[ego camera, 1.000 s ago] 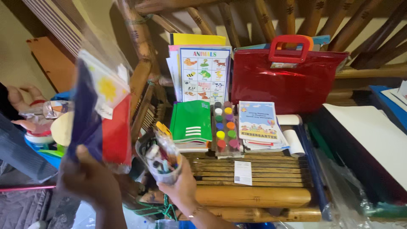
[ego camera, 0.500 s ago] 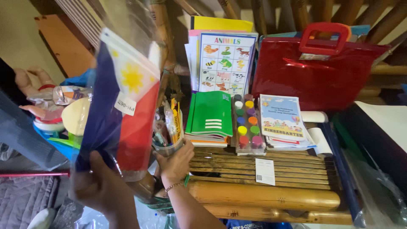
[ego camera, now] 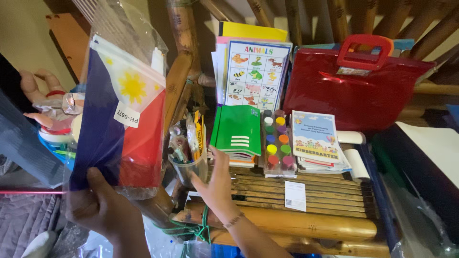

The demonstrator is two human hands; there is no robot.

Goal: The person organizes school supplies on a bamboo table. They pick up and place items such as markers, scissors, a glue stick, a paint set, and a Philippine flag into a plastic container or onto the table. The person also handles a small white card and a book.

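Note:
My left hand (ego camera: pixel 98 208) grips the bottom corner of a plastic-wrapped flag (ego camera: pixel 119 124) in blue and red, with a white triangle and a yellow sun, and holds it upright at the left. My right hand (ego camera: pixel 217 184) is open with its fingers spread. It hovers over the bamboo seat (ego camera: pixel 287 224), right beside a clear cup of pens and pencils (ego camera: pixel 187 165) that stands at the seat's left edge. The fingertips reach up toward a green notebook (ego camera: pixel 237 130).
On the seat lie a tray of round paint pots (ego camera: pixel 276 143), a picture booklet (ego camera: pixel 315 138) and a white paper slip (ego camera: pixel 295 196). An animal picture chart (ego camera: pixel 251 74) and a red plastic bag with a handle (ego camera: pixel 354 86) lean on the backrest. A doll (ego camera: pixel 45 110) lies at the left.
My right hand carried the cup of pens to the seat's left edge, set it down and let go. The flag in my left hand rose and turned more upright.

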